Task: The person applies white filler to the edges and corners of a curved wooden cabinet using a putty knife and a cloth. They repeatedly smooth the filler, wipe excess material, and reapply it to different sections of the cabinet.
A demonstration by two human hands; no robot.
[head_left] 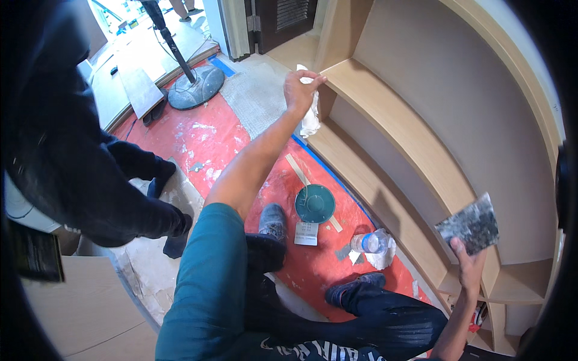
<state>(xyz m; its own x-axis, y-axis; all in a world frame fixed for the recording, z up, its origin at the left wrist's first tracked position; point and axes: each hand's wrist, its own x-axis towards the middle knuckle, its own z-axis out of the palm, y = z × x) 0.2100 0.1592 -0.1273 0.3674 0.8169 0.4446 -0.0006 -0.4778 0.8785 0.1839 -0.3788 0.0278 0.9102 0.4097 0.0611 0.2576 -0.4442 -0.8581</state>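
Note:
My left hand reaches to the front edge of a light wood shelf, fingers pinched on a crumpled white cloth or paper that hangs beside the shelf's left end. My right hand grips a square, mottled grey-black piece, like a tile or plate, in front of the curved shelving's right part. Below, on the red floor covering, stand a green round container and a clear plastic bottle by some white crumpled material, with a small printed card beside the container.
Another person in dark clothing stands close at my left. A black pole on a round grey base stands by the bright doorway. A dark louvred door is at the top. A pale wood board lies at lower left.

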